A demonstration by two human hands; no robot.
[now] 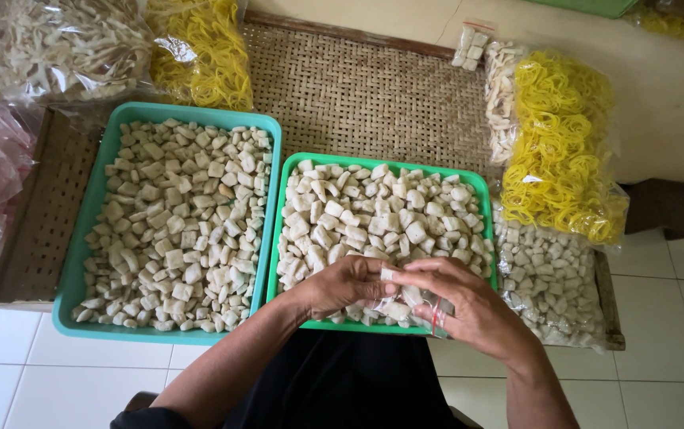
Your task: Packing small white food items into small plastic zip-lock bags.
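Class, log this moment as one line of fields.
left hand: pinching small clear plastic bag | right hand: holding same bag | below: green plastic tray of pale chunks | beside: teal plastic tray

White tile floor (pixel 24 373) w/ woven mat (pixel 358 87).

Bare woven mat (pixel 358 87) beyond both trays (pixel 274 199) — bags (pixel 560 143) crowd either side.

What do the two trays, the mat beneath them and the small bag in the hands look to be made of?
Teal tray and green tray: likely moulded plastic, with smooth rims and uniform colour.
Mat: woven plant strips, perhaps bamboo or rattan, shown by its basket-weave pattern.
Small bag, between left hand and right hand: thin clear plastic film, glossy and crinkled, with a red strip.
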